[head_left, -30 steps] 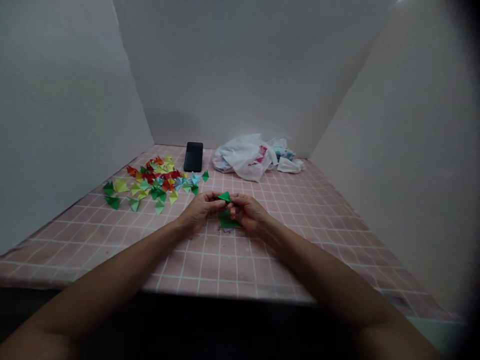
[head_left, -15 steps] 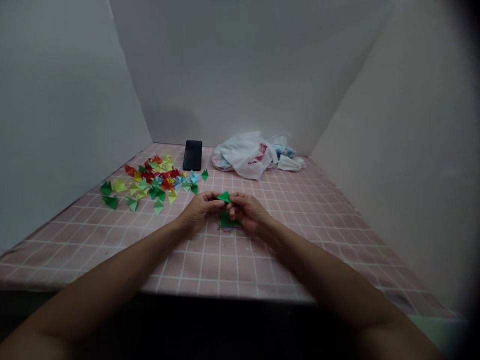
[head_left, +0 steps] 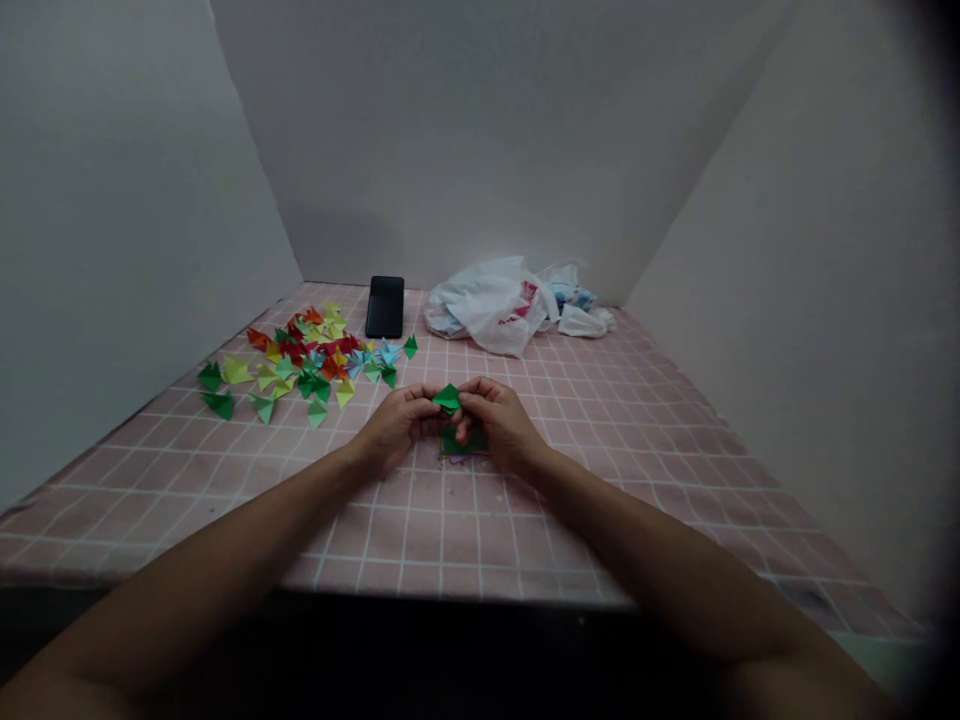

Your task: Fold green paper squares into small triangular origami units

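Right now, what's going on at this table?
A person pinches a small green paper piece between left hand and right hand, held just above a small stack of paper sheets on the pink checked tablecloth. A scatter of folded paper triangles in several colours lies to the left. A black phone and white plastic bag sit by the back wall.
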A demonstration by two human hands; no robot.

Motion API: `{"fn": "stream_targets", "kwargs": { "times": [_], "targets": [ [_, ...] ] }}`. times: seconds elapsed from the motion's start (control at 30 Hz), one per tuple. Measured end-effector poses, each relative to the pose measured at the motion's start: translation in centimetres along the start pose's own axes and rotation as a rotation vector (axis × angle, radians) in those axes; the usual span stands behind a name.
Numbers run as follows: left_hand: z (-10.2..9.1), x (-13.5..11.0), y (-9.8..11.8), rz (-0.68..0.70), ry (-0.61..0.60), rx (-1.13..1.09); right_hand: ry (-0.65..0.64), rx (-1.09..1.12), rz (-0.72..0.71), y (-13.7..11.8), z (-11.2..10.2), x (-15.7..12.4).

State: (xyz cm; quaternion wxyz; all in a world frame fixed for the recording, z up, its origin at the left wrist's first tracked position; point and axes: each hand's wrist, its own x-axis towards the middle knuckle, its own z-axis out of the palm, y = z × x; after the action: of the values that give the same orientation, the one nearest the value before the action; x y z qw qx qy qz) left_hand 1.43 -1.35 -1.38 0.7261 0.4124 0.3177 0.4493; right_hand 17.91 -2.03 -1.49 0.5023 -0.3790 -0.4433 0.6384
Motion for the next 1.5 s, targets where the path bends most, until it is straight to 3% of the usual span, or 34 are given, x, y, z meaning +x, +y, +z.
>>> {"fn": "stream_targets", "kwargs": {
  "times": [0.13, 0.47, 0.7, 1.17, 1.5],
  "targets": [
    [-0.1, 0.0, -0.1, 0.026, 0.002, 0.049, -0.008, -0.021, -0.016, 0.0, 0.0, -0.1],
    [-0.1, -0.3, 0.1, 0.166, 0.151, 0.207, -0.116, -0.185, -0.067, -0.8, -0.1, -0.2],
    [0.4, -0.6, 0.3, 0.256, 0.174, 0.335, -0.076, -0.185, -0.103, -0.3, -0.2, -0.1],
    [0.7, -1.0, 0.7, 0.213, 0.201, 0.301, 0.016, -0.079, -0.137, 0.3, -0.2, -0.1],
    [1.2, -1.4, 1.3, 0.207, 0.256, 0.325, -0.025, -0.101, -0.110, 0.2, -0.1, -0.2]
  ]
}}
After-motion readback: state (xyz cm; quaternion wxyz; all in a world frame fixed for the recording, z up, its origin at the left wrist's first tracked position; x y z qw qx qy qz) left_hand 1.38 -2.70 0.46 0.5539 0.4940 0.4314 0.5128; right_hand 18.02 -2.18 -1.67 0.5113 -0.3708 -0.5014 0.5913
